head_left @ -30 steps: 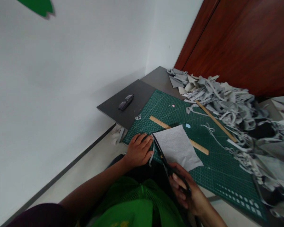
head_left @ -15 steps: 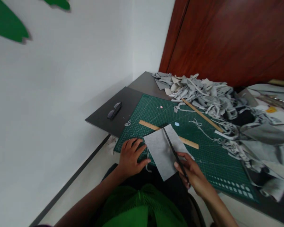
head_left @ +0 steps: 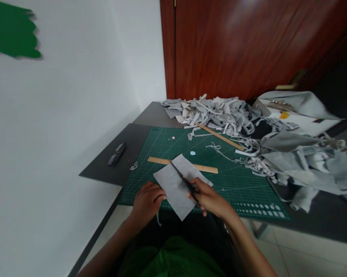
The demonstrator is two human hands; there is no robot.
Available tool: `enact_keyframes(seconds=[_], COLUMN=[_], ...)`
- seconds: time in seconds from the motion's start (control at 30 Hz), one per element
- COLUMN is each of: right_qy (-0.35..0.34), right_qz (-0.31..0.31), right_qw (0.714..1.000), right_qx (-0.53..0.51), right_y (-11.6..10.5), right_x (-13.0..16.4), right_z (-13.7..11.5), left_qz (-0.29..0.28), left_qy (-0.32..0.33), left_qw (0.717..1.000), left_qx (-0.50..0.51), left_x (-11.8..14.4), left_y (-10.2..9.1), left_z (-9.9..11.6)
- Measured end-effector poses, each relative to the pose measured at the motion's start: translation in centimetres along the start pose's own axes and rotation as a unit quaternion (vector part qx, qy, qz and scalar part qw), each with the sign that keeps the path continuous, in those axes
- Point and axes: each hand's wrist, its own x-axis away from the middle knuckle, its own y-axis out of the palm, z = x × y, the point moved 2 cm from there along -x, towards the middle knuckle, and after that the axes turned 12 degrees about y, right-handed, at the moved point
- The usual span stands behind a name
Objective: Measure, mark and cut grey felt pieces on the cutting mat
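A grey fabric piece [head_left: 176,188], roughly rectangular, lies over the front of the green cutting mat and across part of a wooden ruler [head_left: 206,168]. At its left edge my left hand [head_left: 148,200] is closed, thumb and fingers pinching the border. A thin pale strip [head_left: 158,219] hangs below that hand; its upper end is hidden. My right hand [head_left: 206,197] grips black scissors [head_left: 182,177] by the handles. The scissors lie slanted over the fabric, tips pointing to the far left, and their blades look closed.
The cutting mat [head_left: 167,144] covers the dark table. Heaped fabric scraps [head_left: 213,111] lie at the back, more offcuts [head_left: 306,157] at the right. A second wooden ruler [head_left: 221,136], eyeglasses [head_left: 117,154] and a small loop [head_left: 133,166] are nearby. The wall borders the left.
My left hand has gone from spread fingers beside the fabric to closed at its edge. My right hand still holds the scissors over the fabric. The view has swung right.
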Motion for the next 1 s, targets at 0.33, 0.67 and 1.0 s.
enact_keyframes(seconds=[0.33, 0.67, 1.0], right_qy=[-0.026, -0.102, -0.125], right_qz=[-0.02, 0.243, 0.178], right_qw=[0.992, 0.929, 0.945], right_qx=[-0.118, -0.26, -0.244], right_y=[-4.6, -11.5, -12.9], right_x=[-0.4, 1.9, 4.6], right_z=[0.3, 0.1, 0.1], left_qz=[-0.23, 0.04, -0.17], left_qy=[-0.061, -0.008, 0.07], left_qw=[0.873, 0.92, 0.977], left_qx=[0.425, 0.389, -0.11], left_x=[-4.3, -17.0, -7.5], left_y=[-3.8, 3.4, 6.4], left_z=[-1.4, 5.2, 6.0])
